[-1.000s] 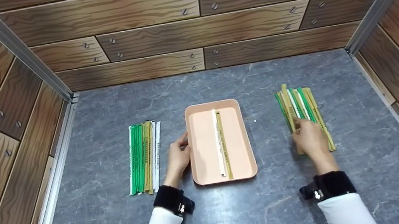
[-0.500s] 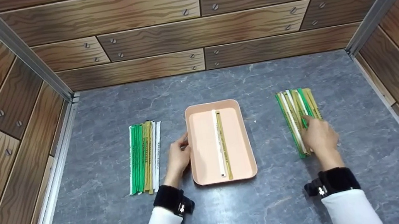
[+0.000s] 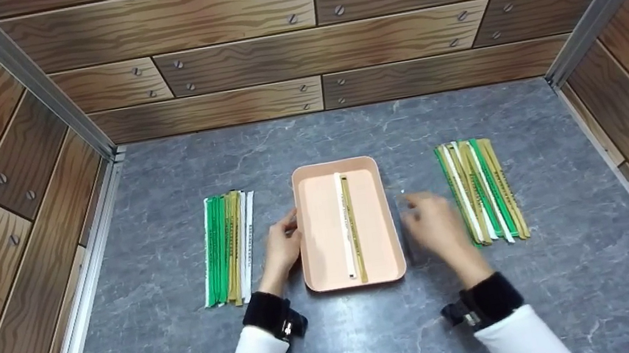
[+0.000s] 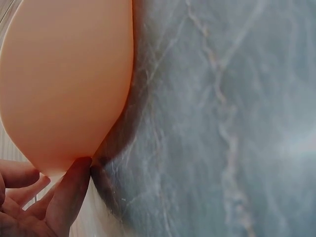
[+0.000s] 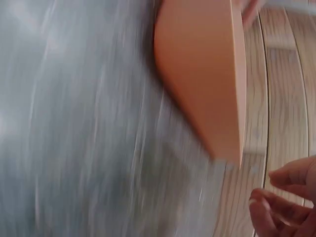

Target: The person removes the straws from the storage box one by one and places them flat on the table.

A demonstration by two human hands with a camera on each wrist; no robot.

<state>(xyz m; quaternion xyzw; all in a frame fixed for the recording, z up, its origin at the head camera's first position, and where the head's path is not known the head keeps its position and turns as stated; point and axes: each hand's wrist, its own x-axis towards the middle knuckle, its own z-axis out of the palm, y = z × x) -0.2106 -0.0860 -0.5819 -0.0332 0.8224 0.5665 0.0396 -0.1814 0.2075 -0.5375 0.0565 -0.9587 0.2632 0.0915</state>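
A pink rectangular tray (image 3: 313, 232) stands in the middle of the table. Two long thin wrapped sticks lie lengthwise in it side by side, a white stick (image 3: 346, 227) and a gold stick (image 3: 354, 232), both printed. My left hand (image 3: 282, 249) touches the tray's left side, thumb and fingertips against its outer wall in the left wrist view. Beside the tray's right edge is my right hand (image 3: 435, 224), blurred by motion. Its fingers (image 5: 281, 205) are loosely bent, thumb apart, with nothing seen between them.
Left of the tray lies a row of green, gold and white wrapped sticks (image 3: 226, 250). Another row of mixed wrapped sticks (image 3: 483, 193) lies to the right. Wood-patterned walls (image 3: 237, 64) enclose the grey marbled table (image 3: 368, 341) at the back and sides.
My right hand let go of a gold stick among the right row, touched the row, then moved left toward the tray. The left hand and tray stayed put.
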